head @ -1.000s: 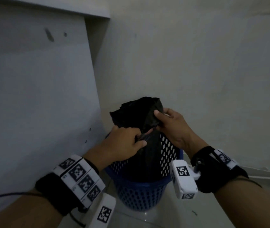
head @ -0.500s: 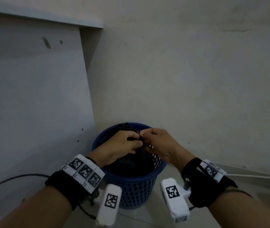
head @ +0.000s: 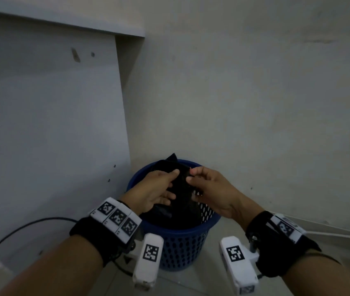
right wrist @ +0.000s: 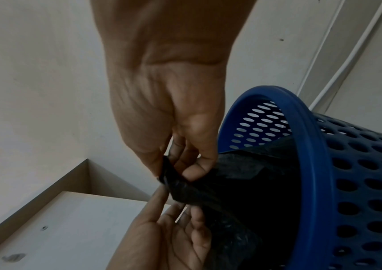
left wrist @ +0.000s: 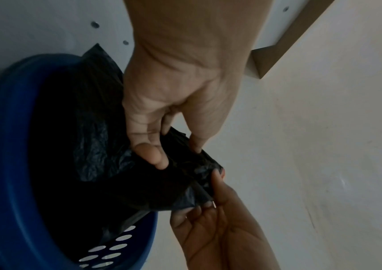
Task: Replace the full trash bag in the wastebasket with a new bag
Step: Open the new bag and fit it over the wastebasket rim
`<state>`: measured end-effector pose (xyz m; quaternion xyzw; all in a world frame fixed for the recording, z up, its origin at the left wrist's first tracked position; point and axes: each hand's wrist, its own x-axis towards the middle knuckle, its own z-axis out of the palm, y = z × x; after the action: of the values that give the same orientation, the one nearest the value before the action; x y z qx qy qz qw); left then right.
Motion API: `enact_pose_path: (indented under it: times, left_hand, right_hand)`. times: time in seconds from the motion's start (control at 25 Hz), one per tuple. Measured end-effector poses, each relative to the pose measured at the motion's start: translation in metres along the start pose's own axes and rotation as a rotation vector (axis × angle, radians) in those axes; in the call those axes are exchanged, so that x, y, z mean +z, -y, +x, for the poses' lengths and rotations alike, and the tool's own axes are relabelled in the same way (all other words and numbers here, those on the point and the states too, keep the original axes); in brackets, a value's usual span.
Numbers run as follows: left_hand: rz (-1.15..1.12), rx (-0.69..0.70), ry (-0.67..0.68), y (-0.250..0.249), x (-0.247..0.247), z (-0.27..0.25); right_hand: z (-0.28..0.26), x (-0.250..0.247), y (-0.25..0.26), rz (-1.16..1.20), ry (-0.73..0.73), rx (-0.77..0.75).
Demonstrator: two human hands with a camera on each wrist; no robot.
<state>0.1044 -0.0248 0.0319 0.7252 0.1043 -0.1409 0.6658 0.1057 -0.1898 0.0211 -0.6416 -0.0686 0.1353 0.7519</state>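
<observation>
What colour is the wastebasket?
The wastebasket is blue, its wall perforated with holes; the right wrist view shows it best.

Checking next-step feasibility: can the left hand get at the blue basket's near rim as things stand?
Probably yes, once it lets go. The left hand now pinches the crumpled black plastic trash bag above the blue perforated plastic wastebasket; the near rim just below it is bare, with nothing between.

The bag (head: 182, 189) sits in the wastebasket (head: 182, 248), between left hand (head: 155, 191) and right hand (head: 212, 193).
</observation>
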Motion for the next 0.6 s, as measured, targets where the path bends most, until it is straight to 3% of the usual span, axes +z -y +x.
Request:
enact_pose_path:
  times: [0.36, 0.52, 0.6]
  left_hand:
    - [0.109, 0.095, 0.083, -0.001, -0.014, -0.007]
    - [-0.159, 0.146, 0.033, -0.003, -0.016, -0.013]
    - [-0.215, 0.156, 0.098, -0.003, -0.018, -0.015]
  right_hand:
    - [-0.014, 0.005, -0.002, -0.277, 0.188, 0.009]
    - [-0.015, 0.008, 0.001, -0.219, 0.036, 0.075]
    - [-0.016, 0.008, -0.002, -0.262, -0.01, 0.077]
